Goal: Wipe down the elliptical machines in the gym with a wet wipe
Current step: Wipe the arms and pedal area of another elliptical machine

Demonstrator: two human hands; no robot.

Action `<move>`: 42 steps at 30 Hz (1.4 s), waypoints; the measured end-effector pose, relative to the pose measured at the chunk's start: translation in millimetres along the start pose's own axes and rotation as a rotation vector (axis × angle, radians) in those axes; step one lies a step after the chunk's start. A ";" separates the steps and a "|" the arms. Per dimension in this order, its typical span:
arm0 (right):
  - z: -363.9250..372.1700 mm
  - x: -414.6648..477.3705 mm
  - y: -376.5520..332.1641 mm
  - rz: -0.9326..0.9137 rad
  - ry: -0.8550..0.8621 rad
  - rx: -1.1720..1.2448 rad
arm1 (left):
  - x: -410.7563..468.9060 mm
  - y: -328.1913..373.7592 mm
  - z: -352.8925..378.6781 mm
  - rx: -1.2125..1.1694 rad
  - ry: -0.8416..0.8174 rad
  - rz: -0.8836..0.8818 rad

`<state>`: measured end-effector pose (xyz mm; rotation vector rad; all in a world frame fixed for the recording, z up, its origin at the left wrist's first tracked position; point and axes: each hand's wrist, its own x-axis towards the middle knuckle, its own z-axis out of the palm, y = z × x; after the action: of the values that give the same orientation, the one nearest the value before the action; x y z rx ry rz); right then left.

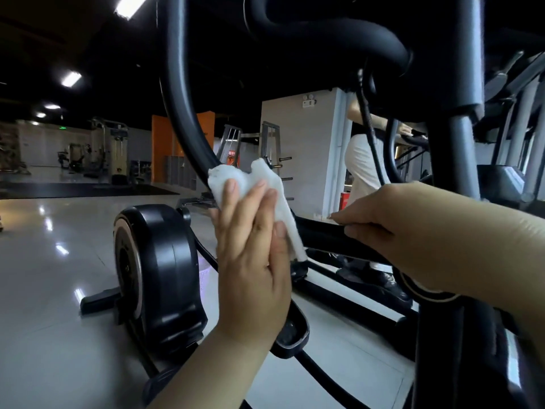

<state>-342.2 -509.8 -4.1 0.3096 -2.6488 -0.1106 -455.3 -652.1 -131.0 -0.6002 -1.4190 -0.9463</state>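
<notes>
**Operator A:** Where do we locate the wet wipe (262, 184)?

**Operator B:** We locate it bunched against the curved black swing arm (180, 113) of the elliptical machine (339, 33), low on that arm near the middle of the view. Its upper part sits on the tube. A narrower tail hangs down to the right and ends near the link bar (321, 234).

**Operator A:** How does the left hand (250, 261) stand?

**Operator B:** We see its back. The fingers are straight and close together, laid flat on the wipe and pressing it to the arm. The thumb lies alongside, on the tail of the wipe. We see no pinch.

**Operator A:** And the right hand (380, 231)?

**Operator B:** It enters from the right. Its fingers curl over the link bar with the thumb on top, so we read it as gripping that bar. It is near the wipe but apart from it.

**Operator A:** What else do we record?

**Operator B:** The black flywheel housing (165, 270) stands left of the left hand on the glossy pale floor (44, 261). A foot pedal (292, 335) shows beside the left wrist. Behind the machine, a person in pale clothing (362, 166) is on a neighbouring machine, just beside a white pillar (306, 137). Weight machines (109, 149) stand at the far left under ceiling lights (70, 79).
</notes>
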 end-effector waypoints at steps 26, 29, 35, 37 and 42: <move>47.2 -23.4 -3.6 0.049 0.327 -0.361 | 10.8 12.8 -13.4 0.229 -0.185 0.097; 64.4 -20.2 6.4 -0.016 0.526 -0.444 | 6.8 25.0 -7.9 0.175 -0.217 0.082; 63.4 -28.9 16.0 -0.137 0.580 -0.489 | 2.6 26.2 -12.1 0.202 -0.354 0.236; 65.8 -29.5 18.8 -0.139 0.578 -0.496 | 10.5 14.0 -19.8 0.250 -0.316 0.185; 68.5 -24.3 11.0 -0.060 0.593 -0.458 | 13.7 13.4 -21.5 0.228 -0.268 0.099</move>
<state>-355.0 -491.7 -74.2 0.2217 -1.9582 -0.5454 -433.8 -665.4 -117.4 -0.6360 -1.6916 -0.6310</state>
